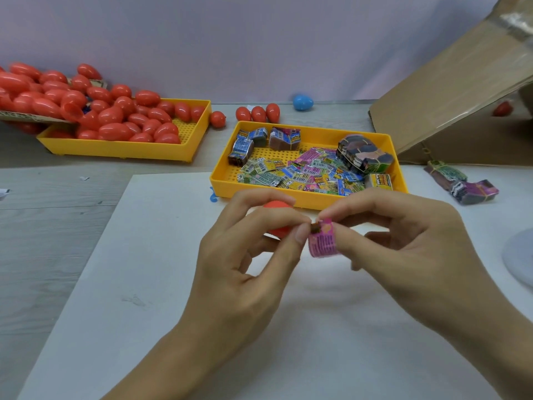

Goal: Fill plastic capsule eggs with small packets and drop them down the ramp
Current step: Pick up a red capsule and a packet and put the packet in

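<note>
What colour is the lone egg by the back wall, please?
Blue egg, clearest in the head view.

Printed packets (302, 174) in yellow tray (305, 199), barcodes and lettering visible, all too blurred to read

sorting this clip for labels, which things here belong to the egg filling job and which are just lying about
In the job:
- left hand and right hand, pinching a small pink printed packet
- red plastic egg half
- yellow tray of packets
- yellow tray of red eggs
- cardboard ramp

Lying about:
- blue plastic egg
- banded packet bundles
</note>
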{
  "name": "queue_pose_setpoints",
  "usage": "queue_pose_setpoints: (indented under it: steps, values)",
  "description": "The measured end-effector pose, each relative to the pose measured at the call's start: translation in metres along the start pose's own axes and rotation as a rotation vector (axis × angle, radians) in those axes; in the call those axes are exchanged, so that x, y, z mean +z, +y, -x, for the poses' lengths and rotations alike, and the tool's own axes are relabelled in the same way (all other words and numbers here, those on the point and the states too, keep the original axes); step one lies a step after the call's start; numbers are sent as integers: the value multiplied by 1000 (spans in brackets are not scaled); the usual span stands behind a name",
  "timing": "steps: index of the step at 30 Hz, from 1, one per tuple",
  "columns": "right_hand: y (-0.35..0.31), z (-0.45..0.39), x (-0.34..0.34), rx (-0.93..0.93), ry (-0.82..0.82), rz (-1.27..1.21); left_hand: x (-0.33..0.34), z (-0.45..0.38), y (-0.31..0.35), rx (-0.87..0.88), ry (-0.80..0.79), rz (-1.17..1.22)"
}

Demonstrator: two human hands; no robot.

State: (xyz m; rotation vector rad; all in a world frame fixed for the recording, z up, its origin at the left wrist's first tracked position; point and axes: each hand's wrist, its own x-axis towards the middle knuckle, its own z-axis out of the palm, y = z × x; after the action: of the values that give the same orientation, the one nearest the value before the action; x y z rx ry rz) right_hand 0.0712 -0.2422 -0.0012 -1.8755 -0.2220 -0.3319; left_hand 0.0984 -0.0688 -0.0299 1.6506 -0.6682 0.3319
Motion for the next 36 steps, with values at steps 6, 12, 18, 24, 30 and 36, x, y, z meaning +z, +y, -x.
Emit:
queue_pose_setpoints:
  steps: [6,12,18,24,30,36]
  values:
    - [-4,-6,-5,294,-111,-444,0,3,1,118,12,-103]
    - [-4,-6,-6,231,-48,-408,0,4,4,-8,16,30]
    - [-4,-4,-4,129,-24,-323,2,3,3,-139,69,125]
    - [-2,-4,-3,110,-33,-310,-1,3,2,-122,21,137]
    - [2,-4,-2,92,-53,-294,0,4,1,-96,-34,177]
    - [2,-3,-3,6,-78,-171,0,4,1,-98,-38,195]
